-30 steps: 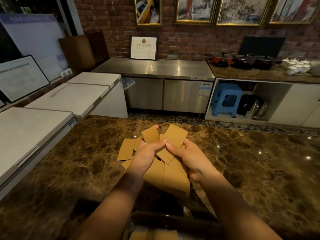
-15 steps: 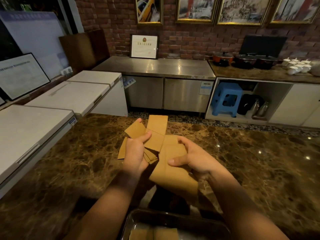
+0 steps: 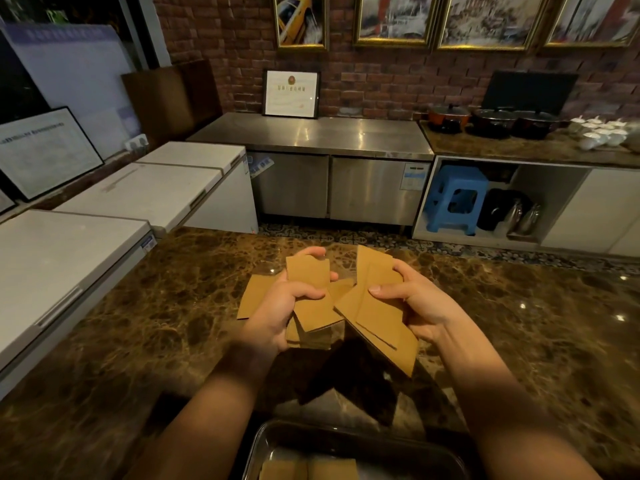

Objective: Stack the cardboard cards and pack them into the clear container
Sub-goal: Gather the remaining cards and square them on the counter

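Both hands point(image 3: 349, 303) split cards point(image 3: 377, 317) apart above container point(image 3: 363, 441).

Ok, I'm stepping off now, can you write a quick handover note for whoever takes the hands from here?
Left hand: grips a loose bunch of cardboard cards, not squared up.
Right hand: grips a second bunch of cards, fanned and tilted.
Both bunches are held above the marble counter; one more card shows past the left hand, whether held or lying there I cannot tell.
Clear container sits at the near edge, with some cards already lying inside.
Done: cards gathered off the counter, some packed.
Left: merge the two bunches, align the edges, pick up any stray, set the stack into the container.
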